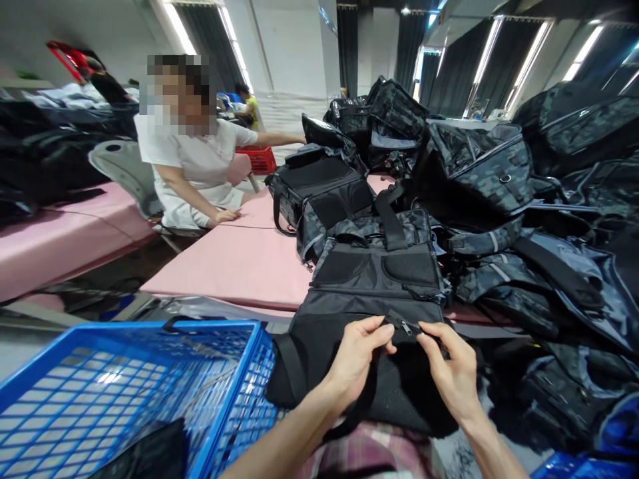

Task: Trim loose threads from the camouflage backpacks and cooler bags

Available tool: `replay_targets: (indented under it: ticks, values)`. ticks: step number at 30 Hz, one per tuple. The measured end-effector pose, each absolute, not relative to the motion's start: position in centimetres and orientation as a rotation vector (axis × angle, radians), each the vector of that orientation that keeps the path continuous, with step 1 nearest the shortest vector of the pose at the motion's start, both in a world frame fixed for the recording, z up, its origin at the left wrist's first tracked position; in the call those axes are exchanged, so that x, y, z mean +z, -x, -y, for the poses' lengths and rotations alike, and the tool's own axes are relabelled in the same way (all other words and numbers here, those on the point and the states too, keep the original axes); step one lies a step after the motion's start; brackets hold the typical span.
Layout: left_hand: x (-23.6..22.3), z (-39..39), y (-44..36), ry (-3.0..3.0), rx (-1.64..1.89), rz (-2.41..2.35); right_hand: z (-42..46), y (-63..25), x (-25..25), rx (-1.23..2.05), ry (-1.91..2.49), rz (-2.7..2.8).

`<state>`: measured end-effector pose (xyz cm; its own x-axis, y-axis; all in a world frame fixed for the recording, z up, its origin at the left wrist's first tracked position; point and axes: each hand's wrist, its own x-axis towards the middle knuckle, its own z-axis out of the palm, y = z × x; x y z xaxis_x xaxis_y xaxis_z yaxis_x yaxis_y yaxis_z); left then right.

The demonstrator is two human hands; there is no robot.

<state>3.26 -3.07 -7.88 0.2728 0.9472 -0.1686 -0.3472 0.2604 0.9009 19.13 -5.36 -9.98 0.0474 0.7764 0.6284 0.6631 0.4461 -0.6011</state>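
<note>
A black backpack (369,309) lies across my lap and the table edge, its camouflage-patterned part toward the table. Above it, my left hand (360,347) pinches one end of a short black zipper piece between thumb and forefinger. My right hand (449,362) pinches the other end, so the zipper (402,326) is stretched between both hands. A silver zipper pull (407,327) shows on it. Whether the zipper is sewn to the backpack is hard to make out. A wide black strap (290,366) hangs at the backpack's left side.
Left of me stands a blue plastic basket (249,372) with a dark folded item (150,452) inside. Camouflage bags (479,166) are piled on the right. Across the pink table (234,266) sits a person in white (192,156), one arm reaching to the bags. A red crate (262,159) stands behind.
</note>
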Motion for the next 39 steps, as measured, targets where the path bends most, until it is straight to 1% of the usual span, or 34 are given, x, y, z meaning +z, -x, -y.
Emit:
replay_targets:
  ticks: [6, 8, 10, 13, 15, 17, 19, 22, 24, 27, 31, 33, 36, 38, 39]
  values:
    - [-7.9, 3.2, -4.0, -1.174, 1.070, -1.027, 5.7, -19.4, -9.7, 0.009, 1.207, 1.773]
    - [-7.8, 3.2, -4.0, -1.235, 1.058, -1.055, 5.6, -19.6, -9.7, 0.038, 1.214, 1.732]
    - [-7.7, 3.1, -4.0, -1.282, 1.043, -1.072, 5.5, -19.8, -9.6, 0.189, 1.274, 1.569]
    - [-7.5, 3.0, -4.3, -1.268, 0.984, -1.048, 5.2, -19.4, -9.3, 0.566, 1.308, 1.329]
    - [-7.4, 3.1, -4.5, -1.244, 0.888, -1.000, 5.1, -18.9, -9.0, 0.790, 1.285, 1.307]
    - [-7.4, 3.5, -4.2, -1.261, 0.722, -0.962, 5.0, -19.2, -9.0, 0.922, 1.274, 1.253]
    - [-7.3, 3.9, -2.9, -1.323, 0.469, -0.932, 5.1, -20.8, -9.2, 0.934, 1.259, 1.026]
    - [-7.5, 4.0, 1.1, -1.523, 0.165, -0.990, 5.9, -25.3, -9.8, 0.811, 1.198, 0.579]
    - [-8.1, 3.2, 4.2, -1.755, 0.160, -1.134, 6.7, -28.1, -10.3, 0.764, 1.196, 0.476]
    - [-9.8, 1.2, 7.9, -2.014, 0.219, -1.340, 7.5, -30.1, -10.9, 0.736, 1.211, 0.462]
    - [-12.3, -1.0, 11.2, -1.967, 0.244, -1.476, 8.0, -30.6, -12.1, 0.715, 1.220, 0.438]
    - [-12.7, -1.5, 12.0, -1.973, 0.175, -1.522, 8.4, -31.3, -12.8, 0.686, 1.312, 0.498]
    - [-12.1, -1.9, 10.2, -2.203, 0.143, -1.646, 9.4, -33.0, -13.5, 0.888, 1.590, 0.763]
    - [-11.7, -2.2, 6.6, -2.397, 0.293, -1.693, 9.9, -33.8, -13.5, 0.985, 1.759, 0.888]
    - [-11.6, -2.3, 4.2, -2.480, 0.370, -1.648, 10.0, -33.9, -13.5, 0.952, 1.816, 0.905]
